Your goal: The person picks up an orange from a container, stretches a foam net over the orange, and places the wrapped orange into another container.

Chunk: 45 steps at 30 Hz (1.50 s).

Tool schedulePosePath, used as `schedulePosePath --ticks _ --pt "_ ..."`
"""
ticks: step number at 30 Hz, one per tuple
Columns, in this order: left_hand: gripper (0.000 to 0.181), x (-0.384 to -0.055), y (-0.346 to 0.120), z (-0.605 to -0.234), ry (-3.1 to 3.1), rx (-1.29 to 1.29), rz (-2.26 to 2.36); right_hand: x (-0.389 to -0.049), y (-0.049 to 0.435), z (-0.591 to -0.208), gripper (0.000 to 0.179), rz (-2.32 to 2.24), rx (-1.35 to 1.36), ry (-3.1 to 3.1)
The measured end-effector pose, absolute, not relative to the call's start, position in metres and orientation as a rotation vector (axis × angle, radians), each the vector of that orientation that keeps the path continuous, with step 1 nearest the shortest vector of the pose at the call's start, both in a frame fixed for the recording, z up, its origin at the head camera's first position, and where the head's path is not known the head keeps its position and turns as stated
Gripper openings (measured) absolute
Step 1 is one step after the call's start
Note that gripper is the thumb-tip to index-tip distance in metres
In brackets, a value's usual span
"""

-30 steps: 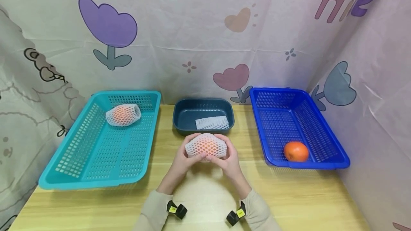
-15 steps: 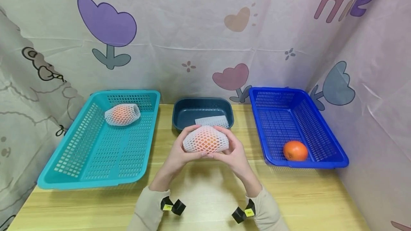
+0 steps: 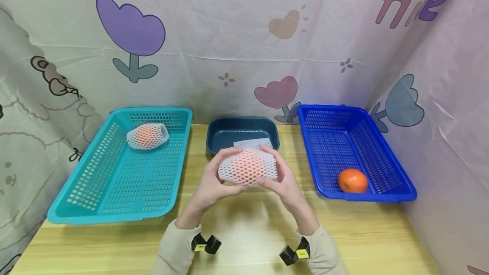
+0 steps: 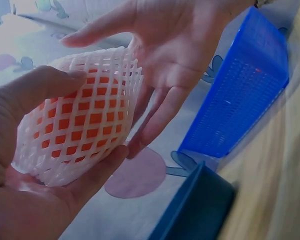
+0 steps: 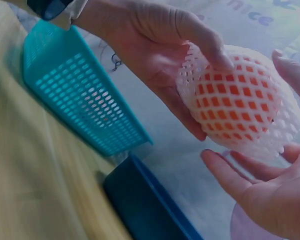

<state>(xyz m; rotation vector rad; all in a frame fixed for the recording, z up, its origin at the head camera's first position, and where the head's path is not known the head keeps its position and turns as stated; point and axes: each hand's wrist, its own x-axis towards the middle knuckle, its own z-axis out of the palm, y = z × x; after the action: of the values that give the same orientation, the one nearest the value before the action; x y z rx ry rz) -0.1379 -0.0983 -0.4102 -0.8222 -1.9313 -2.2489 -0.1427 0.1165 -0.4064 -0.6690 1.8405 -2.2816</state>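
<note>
"Where's the netted orange (image 3: 247, 167)?"
"Over the table (image 3: 248, 232), by the near edge of the tub (image 3: 225, 137): left hand (image 3: 210, 183) gripping, right hand (image 3: 289, 183) spread loosely round the other end."
"Sleeving looks nearly done!"
"Seems so; next calls for a light, steady carry."

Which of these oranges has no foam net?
The bare orange in the blue basket; the held orange and the third orange, in the turquoise basket, wear foam nets.

Observed: pale printed curtain (image 3: 214, 20) (purple tulip (image 3: 131, 26) left, lettering (image 3: 414, 7) right) along wood-grain desk (image 3: 382, 237), far side.
</note>
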Motion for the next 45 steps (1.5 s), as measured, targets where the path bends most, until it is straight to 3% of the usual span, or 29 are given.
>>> schedulePosePath --ticks 12,20,34,45 --pt "0.087 -0.135 -0.096 -0.376 -1.988 -0.948 -2.166 -0.133 0.116 -0.377 0.067 -2.334 -0.609 1.859" --pt "0.068 -0.126 -0.091 -0.357 -2.017 -0.796 -2.261 -0.126 0.114 -0.361 0.072 -2.401 -0.577 1.843" --pt "0.081 -0.118 -0.091 -0.346 -1.925 -0.784 -2.243 -0.118 0.119 -0.345 0.075 -2.361 -0.672 1.818" --pt "0.08 -0.114 -0.091 -0.341 -1.878 -0.889 -2.149 -0.119 0.122 -0.332 0.063 -2.297 -0.719 1.829"
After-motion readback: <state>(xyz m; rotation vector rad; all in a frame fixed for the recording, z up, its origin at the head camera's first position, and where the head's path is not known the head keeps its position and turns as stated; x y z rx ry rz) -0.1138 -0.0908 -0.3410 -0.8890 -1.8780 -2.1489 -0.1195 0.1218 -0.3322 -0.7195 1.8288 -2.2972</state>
